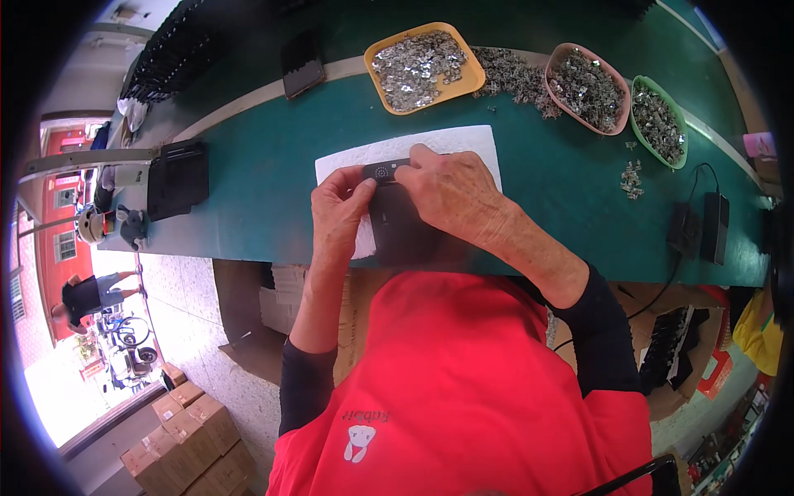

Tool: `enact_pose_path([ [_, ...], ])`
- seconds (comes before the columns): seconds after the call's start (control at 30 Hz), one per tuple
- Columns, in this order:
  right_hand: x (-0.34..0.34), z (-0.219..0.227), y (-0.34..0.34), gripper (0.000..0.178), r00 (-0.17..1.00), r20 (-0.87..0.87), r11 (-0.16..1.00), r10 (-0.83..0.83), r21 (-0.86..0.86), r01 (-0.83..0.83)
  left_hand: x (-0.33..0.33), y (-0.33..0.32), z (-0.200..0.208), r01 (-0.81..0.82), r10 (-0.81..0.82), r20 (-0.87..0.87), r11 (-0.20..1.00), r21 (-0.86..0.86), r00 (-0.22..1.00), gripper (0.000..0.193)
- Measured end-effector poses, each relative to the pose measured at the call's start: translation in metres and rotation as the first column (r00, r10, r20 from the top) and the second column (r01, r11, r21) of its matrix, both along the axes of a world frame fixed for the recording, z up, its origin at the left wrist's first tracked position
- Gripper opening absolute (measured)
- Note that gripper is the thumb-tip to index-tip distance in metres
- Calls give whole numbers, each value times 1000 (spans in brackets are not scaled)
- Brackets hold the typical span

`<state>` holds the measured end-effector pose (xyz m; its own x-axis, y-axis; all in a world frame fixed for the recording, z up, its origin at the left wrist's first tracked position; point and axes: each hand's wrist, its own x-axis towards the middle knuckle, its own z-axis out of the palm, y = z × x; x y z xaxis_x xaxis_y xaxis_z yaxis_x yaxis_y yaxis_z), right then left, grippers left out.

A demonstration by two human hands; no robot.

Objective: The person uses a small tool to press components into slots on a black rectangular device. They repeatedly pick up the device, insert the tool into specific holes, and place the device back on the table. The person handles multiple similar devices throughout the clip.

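A flat black plastic housing (403, 221) with a round dotted grille near its far end lies on a white padded sheet (463, 142), on the green tabletop (273, 194). My left hand (335, 211) grips its far left corner, thumb on top near the grille. My right hand (453, 188) bends over the far right part, fingers curled against the housing beside the grille. Whether a small part sits under the right fingertips is hidden. The housing's near end reaches the table's front edge, close to my red apron.
Small metal clips fill a yellow tray (473, 76), a pink tray (620, 124) and a green tray (649, 149); loose clips (633, 180) lie nearby. A phone (302, 64) lies far left, a black case (178, 180) left. Right are a corded black adapter (684, 230) and cartons below.
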<state>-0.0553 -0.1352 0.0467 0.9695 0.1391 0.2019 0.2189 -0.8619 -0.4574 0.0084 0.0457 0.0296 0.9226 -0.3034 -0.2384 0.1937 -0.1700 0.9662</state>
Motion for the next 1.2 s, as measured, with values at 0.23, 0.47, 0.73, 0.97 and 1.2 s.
enact_pose_path([
  [0.23, -4, 1, -1, 4, 999, 21, 998, -42, -54, 43, -5, -9, -15, -93, 18, 276, 961, 261, 961, 20],
  [0.47, -4, 4, -6, 9, 999, -50, 1000, -11, -22, 10, -2, -1, -8, -36, 38, 39, 999, -39, 999, 23],
  [0.73, -4, -2, -1, 6, 996, 88, 997, 23, -77, -16, -7, 2, -7, -40, 42, 12, 992, -118, 999, 24],
  [0.97, -1, -3, 1, 5, 993, 110, 994, 36, -108, -24, -9, 1, -9, -49, 54, 34, 991, -121, 998, 25],
  [1.2, 0, 3, 5, 4, 986, 131, 985, 103, -152, -83, -13, -3, -22, -114, 128, 91, 983, -145, 988, 25],
])
